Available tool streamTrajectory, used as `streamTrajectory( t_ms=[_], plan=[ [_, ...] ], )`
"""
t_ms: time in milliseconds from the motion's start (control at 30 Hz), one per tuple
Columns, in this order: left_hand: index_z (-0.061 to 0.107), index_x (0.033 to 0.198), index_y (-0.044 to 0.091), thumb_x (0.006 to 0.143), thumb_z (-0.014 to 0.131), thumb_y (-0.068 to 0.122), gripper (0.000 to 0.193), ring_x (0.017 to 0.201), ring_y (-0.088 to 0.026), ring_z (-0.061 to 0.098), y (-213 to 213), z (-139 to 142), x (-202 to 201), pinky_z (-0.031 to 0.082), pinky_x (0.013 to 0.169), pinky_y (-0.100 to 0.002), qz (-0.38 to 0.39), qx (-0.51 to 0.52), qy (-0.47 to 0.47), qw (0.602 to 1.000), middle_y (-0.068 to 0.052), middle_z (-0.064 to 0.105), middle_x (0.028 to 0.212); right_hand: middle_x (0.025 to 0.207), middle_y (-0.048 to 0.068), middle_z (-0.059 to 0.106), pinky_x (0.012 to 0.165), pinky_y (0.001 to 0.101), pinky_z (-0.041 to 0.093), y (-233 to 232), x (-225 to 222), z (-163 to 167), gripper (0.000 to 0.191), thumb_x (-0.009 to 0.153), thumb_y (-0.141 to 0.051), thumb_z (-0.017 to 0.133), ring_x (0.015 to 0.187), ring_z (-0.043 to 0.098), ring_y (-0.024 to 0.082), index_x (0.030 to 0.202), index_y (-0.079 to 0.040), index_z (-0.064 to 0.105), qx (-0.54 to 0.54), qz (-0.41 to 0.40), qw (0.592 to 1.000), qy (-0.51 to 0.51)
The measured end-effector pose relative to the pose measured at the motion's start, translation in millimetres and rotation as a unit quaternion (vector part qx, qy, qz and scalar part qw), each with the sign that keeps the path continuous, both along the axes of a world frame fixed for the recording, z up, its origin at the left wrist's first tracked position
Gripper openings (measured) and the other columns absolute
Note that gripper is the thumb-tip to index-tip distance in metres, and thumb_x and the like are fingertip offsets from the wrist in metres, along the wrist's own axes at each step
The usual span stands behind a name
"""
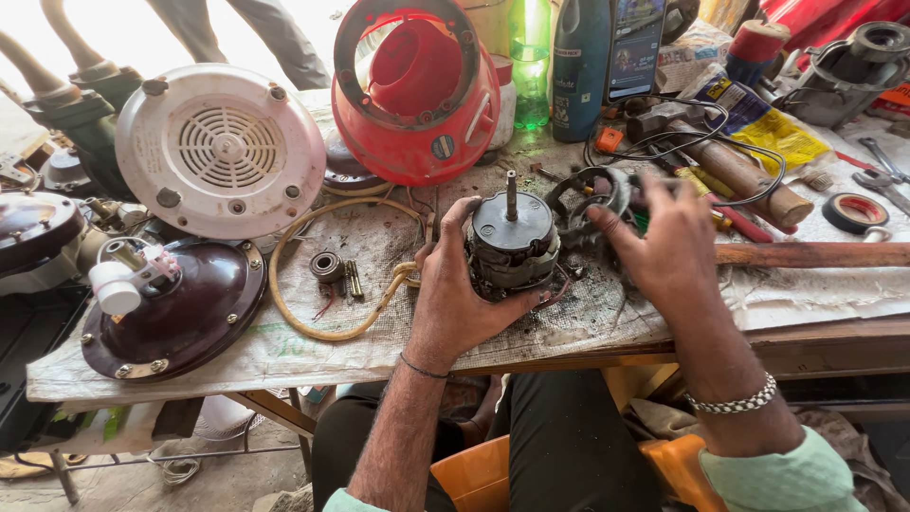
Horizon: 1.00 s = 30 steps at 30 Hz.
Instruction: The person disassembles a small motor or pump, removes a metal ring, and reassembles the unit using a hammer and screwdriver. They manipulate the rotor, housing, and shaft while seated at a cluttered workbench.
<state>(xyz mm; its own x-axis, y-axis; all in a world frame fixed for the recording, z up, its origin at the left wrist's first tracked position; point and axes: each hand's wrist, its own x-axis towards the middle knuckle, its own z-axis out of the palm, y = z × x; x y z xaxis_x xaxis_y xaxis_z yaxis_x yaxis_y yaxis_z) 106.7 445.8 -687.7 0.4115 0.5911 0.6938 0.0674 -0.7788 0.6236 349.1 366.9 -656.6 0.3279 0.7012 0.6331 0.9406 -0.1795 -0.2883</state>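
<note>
My left hand (pixel 455 289) grips a grimy grey electric motor (pixel 513 242) from its left side, holding it upright on the workbench with its steel shaft pointing up. My right hand (pixel 668 242) hovers just right of the motor with fingers spread, blurred, holding nothing; its fingertips are near a dark metal ring part (pixel 590 199) behind the motor. A yellowish cable loop (pixel 313 313) lies left of my left hand, beside a small bearing (pixel 327 266).
A white vented motor cover (pixel 220 150), a red fan housing (pixel 414 90) and a maroon dome cover (pixel 175 308) crowd the left and back. Bottles, a phone, a hammer (pixel 720 156), tape roll (pixel 855 212), wrenches and a wooden stick (pixel 810 254) lie at right. Another person's legs stand behind the bench.
</note>
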Motion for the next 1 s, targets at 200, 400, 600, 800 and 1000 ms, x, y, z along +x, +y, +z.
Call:
streamTrajectory(
  t_ms=[200, 400, 600, 800, 1000],
  plan=[
    [0.031, 0.148, 0.011, 0.059, 0.101, 0.031, 0.115, 0.123, -0.03, 0.069, -1.6, 1.7, -1.3, 0.048, 0.106, -0.049, 0.024, 0.023, -0.005, 0.999, -0.014, 0.068, 0.131, 0.137, 0.017, 0.068, 0.107, 0.0381, 0.049, -22.8, -24.1, 26.0, 0.067, 0.091, -0.046, 0.075, 0.129, 0.063, 0.026, 0.141, -0.004, 0.063, 0.06, 0.255, 0.956, 0.133],
    [0.031, 0.152, 0.01, 0.061, 0.1, 0.037, 0.117, 0.126, -0.029, 0.069, -3.5, 0.4, -3.1, 0.048, 0.107, -0.047, 0.022, 0.018, 0.002, 1.0, -0.013, 0.067, 0.134, 0.145, 0.019, 0.064, 0.112, 0.0384, 0.045, -15.9, -50.0, 25.4, 0.047, 0.095, -0.016, 0.072, 0.138, 0.057, 0.025, 0.138, 0.0, 0.063, -0.009, 0.367, 0.913, 0.177],
    [0.03, 0.153, 0.01, 0.062, 0.1, 0.039, 0.119, 0.125, -0.03, 0.069, -2.0, -1.7, -3.9, 0.044, 0.109, -0.05, 0.03, 0.021, 0.014, 0.999, -0.014, 0.067, 0.134, 0.147, 0.018, 0.06, 0.102, 0.0343, 0.058, -12.7, -63.5, 15.6, 0.038, 0.092, -0.008, 0.073, 0.131, 0.063, 0.024, 0.129, 0.0, 0.068, 0.021, 0.346, 0.901, 0.262],
    [0.03, 0.153, 0.011, 0.061, 0.1, 0.041, 0.12, 0.127, -0.03, 0.068, -3.8, -0.2, -4.5, 0.045, 0.11, -0.05, 0.031, 0.009, 0.013, 0.999, -0.014, 0.065, 0.137, 0.146, 0.018, 0.06, 0.102, 0.037, 0.063, -14.7, -71.4, 20.3, 0.037, 0.093, -0.008, 0.072, 0.131, 0.063, 0.025, 0.129, 0.001, 0.067, 0.026, 0.341, 0.907, 0.246],
    [0.03, 0.152, 0.011, 0.059, 0.101, 0.039, 0.12, 0.126, -0.031, 0.068, -2.0, -0.1, -4.5, 0.04, 0.11, -0.052, 0.043, 0.019, 0.021, 0.999, -0.013, 0.066, 0.136, 0.148, 0.017, 0.06, 0.101, 0.0364, 0.062, -15.3, -71.4, 22.3, 0.038, 0.095, -0.008, 0.07, 0.133, 0.061, 0.025, 0.132, 0.001, 0.065, 0.024, 0.342, 0.905, 0.252]
  ],
)
